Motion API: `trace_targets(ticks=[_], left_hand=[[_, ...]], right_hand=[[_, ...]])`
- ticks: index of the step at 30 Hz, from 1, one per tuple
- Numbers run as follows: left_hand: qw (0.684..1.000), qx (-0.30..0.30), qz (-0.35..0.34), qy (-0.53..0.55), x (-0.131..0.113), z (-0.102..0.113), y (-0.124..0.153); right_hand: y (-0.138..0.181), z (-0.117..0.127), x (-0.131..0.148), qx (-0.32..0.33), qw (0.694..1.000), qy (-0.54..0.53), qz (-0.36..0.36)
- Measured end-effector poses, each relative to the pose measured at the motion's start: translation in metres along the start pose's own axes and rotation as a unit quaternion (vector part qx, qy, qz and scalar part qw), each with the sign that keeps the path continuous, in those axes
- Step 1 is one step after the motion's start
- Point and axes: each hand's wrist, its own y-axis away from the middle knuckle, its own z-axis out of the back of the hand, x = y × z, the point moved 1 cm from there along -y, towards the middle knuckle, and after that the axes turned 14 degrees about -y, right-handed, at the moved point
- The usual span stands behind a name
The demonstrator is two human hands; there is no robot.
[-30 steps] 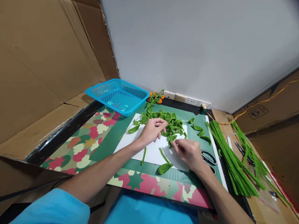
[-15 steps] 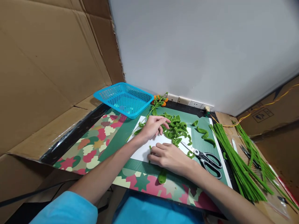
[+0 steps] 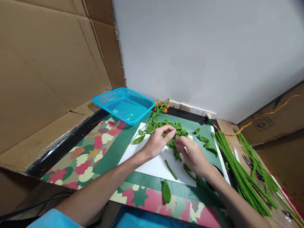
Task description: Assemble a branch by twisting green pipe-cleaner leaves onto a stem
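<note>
Cardboard (image 3: 47,47), brown and stiff, stands tall on the left. White paper (image 3: 152,166), flat and smooth, lies below the hands. Long green sticks (image 3: 237,171), fuzzy and straight, lie bunched on the right. A blue basket (image 3: 135,120), full of little holes, sits at the back. Green leaves (image 3: 182,131), curly and ridged, are heaped on the paper, just past the hands. The right hand (image 3: 191,155) has just gone up from the paper's front, next to the left hand (image 3: 160,141), so the work seems to be up by the heap now. The hands look just apart, fingers curled; I can't tell if they pinch anything. One fat oval leaf (image 3: 166,192) lies alone near the front, and a thin strip (image 3: 171,169) lies untouched on the paper.
</note>
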Motion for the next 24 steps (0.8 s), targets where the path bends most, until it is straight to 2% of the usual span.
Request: trace_targets(ticks=[4, 6, 8, 12, 14, 17, 19, 21, 24], left_hand=[[0.994, 0.099, 0.0, -0.046, 0.001, -0.008, 0.005], [0.991, 0.126, 0.018, -0.041, 0.003, -0.01, 0.006], [0.992, 0.117, 0.032, -0.018, 0.004, -0.01, 0.006], [0.994, 0.092, 0.053, 0.027, 0.001, -0.012, 0.004], [0.991, 0.095, 0.076, 0.05, -0.001, -0.015, 0.004], [0.986, 0.1, 0.111, 0.081, -0.004, -0.02, 0.006], [0.984, 0.101, 0.116, 0.084, -0.003, -0.024, 0.008], [0.985, 0.103, 0.111, 0.077, -0.001, -0.027, 0.009], [0.988, 0.101, 0.101, 0.059, 0.001, -0.03, 0.01]], right_hand=[[0.01, 0.008, -0.011, -0.039, 0.987, -0.145, -0.057], [0.016, 0.007, -0.015, -0.045, 0.979, -0.183, -0.072], [0.02, 0.008, -0.017, -0.059, 0.977, -0.191, -0.078], [0.024, 0.011, -0.021, -0.129, 0.965, -0.213, -0.078], [0.024, 0.01, -0.023, -0.155, 0.937, -0.293, -0.105], [0.021, 0.004, -0.026, -0.177, 0.868, -0.442, -0.142], [0.019, -0.002, -0.027, -0.196, 0.827, -0.505, -0.151], [0.019, -0.007, -0.027, -0.212, 0.801, -0.536, -0.159], [0.019, -0.011, -0.024, -0.231, 0.784, -0.547, -0.181]])
